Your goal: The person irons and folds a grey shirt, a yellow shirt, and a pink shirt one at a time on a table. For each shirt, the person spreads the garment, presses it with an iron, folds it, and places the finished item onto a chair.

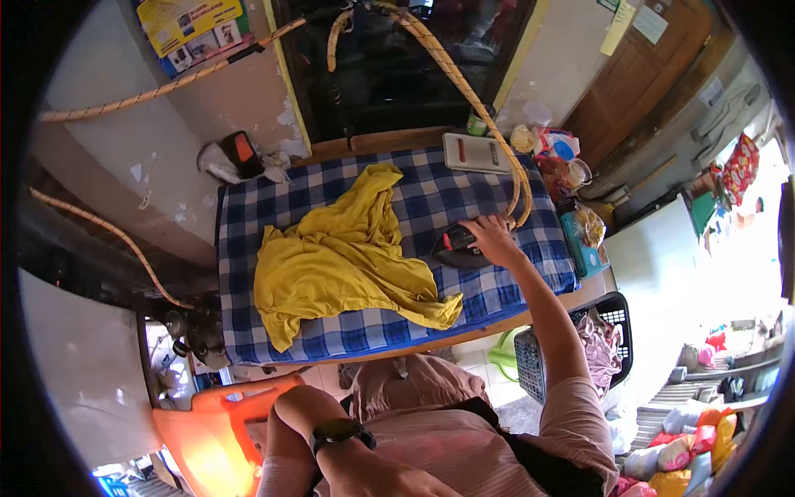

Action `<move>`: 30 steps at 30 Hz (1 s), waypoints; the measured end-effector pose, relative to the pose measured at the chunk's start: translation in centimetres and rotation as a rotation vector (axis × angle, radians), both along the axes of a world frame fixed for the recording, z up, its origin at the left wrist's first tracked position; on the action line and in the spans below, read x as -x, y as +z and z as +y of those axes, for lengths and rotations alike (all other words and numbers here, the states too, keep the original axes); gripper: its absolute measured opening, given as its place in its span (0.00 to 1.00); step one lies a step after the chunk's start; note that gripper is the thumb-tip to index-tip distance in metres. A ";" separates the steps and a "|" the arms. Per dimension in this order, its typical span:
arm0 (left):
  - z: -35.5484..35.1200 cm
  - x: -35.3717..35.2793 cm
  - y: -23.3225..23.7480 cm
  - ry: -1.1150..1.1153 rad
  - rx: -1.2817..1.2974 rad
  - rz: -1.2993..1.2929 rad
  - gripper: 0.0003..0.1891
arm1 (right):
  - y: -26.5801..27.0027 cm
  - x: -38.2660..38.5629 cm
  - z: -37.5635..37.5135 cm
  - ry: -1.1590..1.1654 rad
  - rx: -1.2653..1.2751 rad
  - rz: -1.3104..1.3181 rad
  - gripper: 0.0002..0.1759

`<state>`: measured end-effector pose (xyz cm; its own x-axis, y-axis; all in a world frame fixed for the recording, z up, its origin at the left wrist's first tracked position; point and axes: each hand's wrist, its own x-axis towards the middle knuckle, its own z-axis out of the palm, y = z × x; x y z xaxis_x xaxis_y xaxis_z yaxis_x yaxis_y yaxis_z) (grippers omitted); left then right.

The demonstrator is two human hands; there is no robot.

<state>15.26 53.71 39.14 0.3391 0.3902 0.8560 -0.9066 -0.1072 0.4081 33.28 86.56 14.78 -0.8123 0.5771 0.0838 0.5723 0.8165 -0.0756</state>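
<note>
My right hand (492, 238) is closed round the handle of a dark iron (462, 248), which rests on the blue checked cloth (489, 286) covering the table. A striped cord runs from the iron up toward the top of the view. To the iron's left, a yellow garment (339, 261) lies crumpled. My left hand (397, 479) is low in front of my body at the bottom edge, with a dark watch on the wrist. Its fingers are cut off by the frame.
A tray (478, 154) lies at the table's back edge. Bags and containers crowd the right end. Below right stands a dark basket (617, 319) with clothes, near a green stool (503, 356). An orange chair (207, 431) is at lower left.
</note>
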 end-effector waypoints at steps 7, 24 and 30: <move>-0.1 -1.1 0.1 0.121 -0.035 0.048 0.21 | 0.7 1.7 -1.7 -0.210 -0.404 0.217 0.30; -0.2 0.0 0.2 0.522 -0.114 0.218 0.16 | 2.5 -4.5 -2.1 -0.731 -0.064 0.480 0.11; 5.7 12.8 -16.2 2.030 0.505 1.306 0.19 | -1.5 1.3 -8.0 -0.257 0.066 0.506 0.13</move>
<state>2.49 59.41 22.95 -0.4886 0.7736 0.4036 0.7285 0.1072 0.6766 31.99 78.59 13.29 -0.5136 0.7679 0.3828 0.6313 0.6403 -0.4376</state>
